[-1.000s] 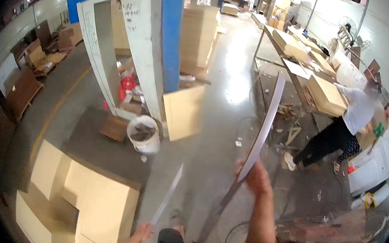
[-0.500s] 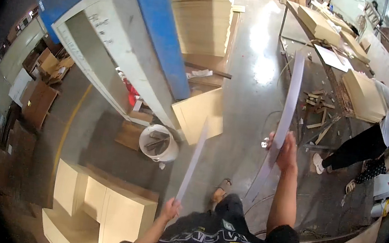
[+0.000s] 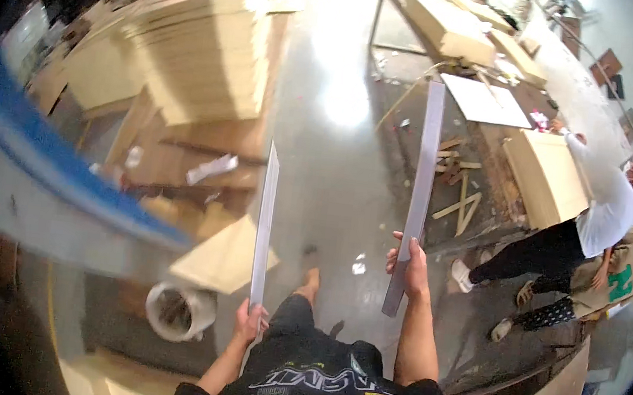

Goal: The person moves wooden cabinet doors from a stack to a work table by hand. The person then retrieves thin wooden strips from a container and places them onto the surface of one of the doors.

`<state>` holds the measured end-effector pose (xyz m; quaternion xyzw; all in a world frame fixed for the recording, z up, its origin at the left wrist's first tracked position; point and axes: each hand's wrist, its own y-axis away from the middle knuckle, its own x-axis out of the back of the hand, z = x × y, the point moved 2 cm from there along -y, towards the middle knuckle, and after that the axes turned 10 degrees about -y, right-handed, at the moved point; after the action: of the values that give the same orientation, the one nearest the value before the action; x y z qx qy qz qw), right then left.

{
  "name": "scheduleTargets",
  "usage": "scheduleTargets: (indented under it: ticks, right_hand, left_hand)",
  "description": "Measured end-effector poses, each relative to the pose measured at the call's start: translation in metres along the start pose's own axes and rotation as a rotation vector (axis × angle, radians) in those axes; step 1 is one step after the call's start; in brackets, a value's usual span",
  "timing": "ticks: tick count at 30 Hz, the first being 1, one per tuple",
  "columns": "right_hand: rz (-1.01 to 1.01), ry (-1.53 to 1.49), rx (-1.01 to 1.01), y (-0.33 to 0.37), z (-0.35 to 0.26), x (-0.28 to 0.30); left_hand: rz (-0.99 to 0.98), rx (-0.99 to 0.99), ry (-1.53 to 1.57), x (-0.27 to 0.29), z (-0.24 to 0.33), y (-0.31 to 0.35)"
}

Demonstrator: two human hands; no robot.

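Note:
My left hand [image 3: 249, 321] is closed round the lower end of a long, thin pale-grey strip [image 3: 265, 227], which points up and away from me. Further right, my right hand [image 3: 413, 267] grips a second pale strip [image 3: 428, 159] below its middle, thumb along its face and fingers behind. That strip's lower end sticks out beneath my hand. Both strips are apart from each other and held clear of the floor. Their material I cannot make out.
Stacked cream boards [image 3: 199, 59] stand at the far left, beside a blurred blue-and-white post [image 3: 65, 145]. A white bucket [image 3: 198, 313] and a loose cream board [image 3: 228, 254] lie nearer. Two people work on the right by a bench with a board stack [image 3: 553, 178]; wood scraps [image 3: 458, 186] lie beneath.
My view has shifted forward and turned, so the post and bucket slide left and lower. Both strips now stand more parallel, the left one closer to upright. Each hand keeps its strip.

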<state>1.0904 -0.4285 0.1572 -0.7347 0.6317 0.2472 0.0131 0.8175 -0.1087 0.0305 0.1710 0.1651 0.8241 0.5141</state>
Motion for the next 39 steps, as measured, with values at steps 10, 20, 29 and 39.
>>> scheduleTargets:
  ticks: [10, 20, 29, 39]
  right_hand:
    - [0.406, 0.050, 0.123, -0.243, -0.087, 0.036]
    - [0.343, 0.420, 0.276, -0.550, -0.169, 0.003]
    - [0.364, 0.681, 0.573, -0.850, -0.359, -0.054]
    - [0.979, 0.816, 0.765, -1.022, -0.473, -0.002]
  left_hand:
    - [-0.221, -0.183, -0.027, -0.136, 0.257, -0.356]
    - [-0.314, -0.192, -0.075, -0.233, 0.424, -0.661]
    - [-0.235, -0.063, 0.009, -0.252, 0.549, -0.899]
    - [-0.382, -0.166, -0.155, -0.373, 0.747, -1.237]
